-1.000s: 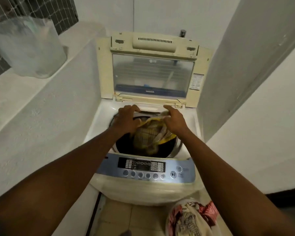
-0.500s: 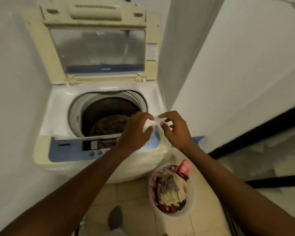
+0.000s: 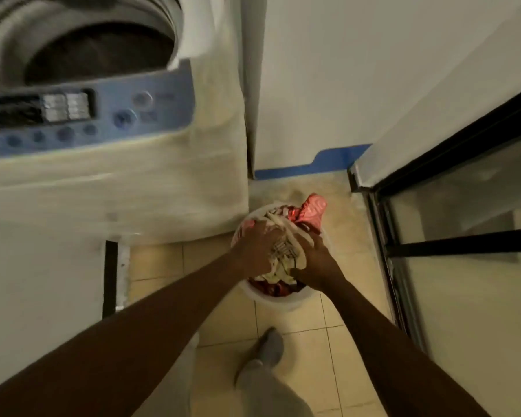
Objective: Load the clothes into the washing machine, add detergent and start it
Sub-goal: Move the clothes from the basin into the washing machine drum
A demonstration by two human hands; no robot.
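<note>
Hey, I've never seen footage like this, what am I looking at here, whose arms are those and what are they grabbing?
The camera sits on a person's head, looking down, so the arms are the wearer's own. The left hand and right hand both grip a pale printed garment on top of a white bucket of clothes on the tiled floor. Upper left is a top-loading washing machine with its drum open and a blue button panel. The picture is somewhat blurred.

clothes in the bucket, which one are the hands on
The cream printed garment on top, gripped by left hand and right hand; the red clothes lie untouched.
</note>
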